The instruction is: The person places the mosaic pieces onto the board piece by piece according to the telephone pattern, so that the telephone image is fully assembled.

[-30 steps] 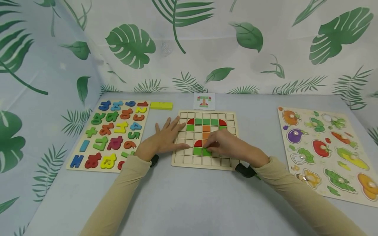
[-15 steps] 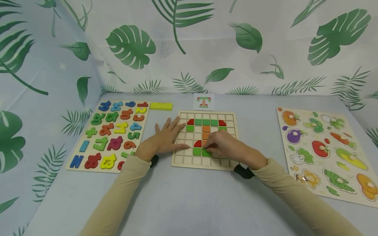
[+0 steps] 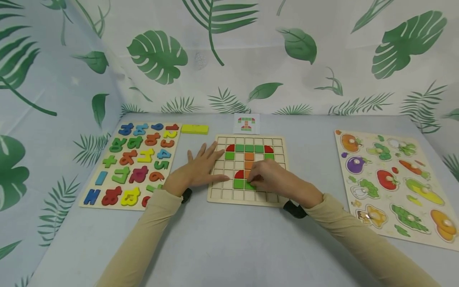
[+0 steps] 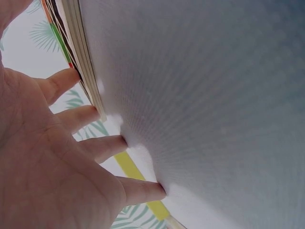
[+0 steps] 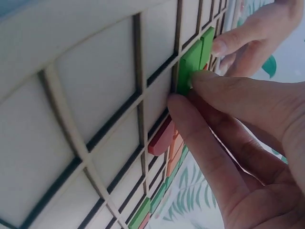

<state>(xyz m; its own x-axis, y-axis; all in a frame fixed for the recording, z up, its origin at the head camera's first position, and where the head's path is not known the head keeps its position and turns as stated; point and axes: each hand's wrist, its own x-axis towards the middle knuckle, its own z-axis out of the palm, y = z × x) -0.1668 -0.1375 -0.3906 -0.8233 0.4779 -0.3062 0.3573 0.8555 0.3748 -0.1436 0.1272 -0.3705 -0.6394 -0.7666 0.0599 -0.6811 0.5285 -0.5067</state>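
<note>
A wooden grid board lies on the table, with red, green and orange tiles set in its cells. My left hand rests at the board's left side, fingers straight and spread; in the left wrist view some fingertips touch the board's edge and others the table. With thumb and index finger, my right hand pinches a green square tile in a lower cell. Left of it sits another green tile, below a red rounded tile. A second red rounded tile, hidden under my hand in the head view, shows in the right wrist view.
Behind the board lies a picture card showing a T-shaped tile pattern. On the left are a number puzzle board and a yellow block. A vegetable puzzle board lies on the right. Leaf-print cloth hangs behind the table.
The head view has shifted very slightly. Both hands stay in place, the right one still at the green square tile.
</note>
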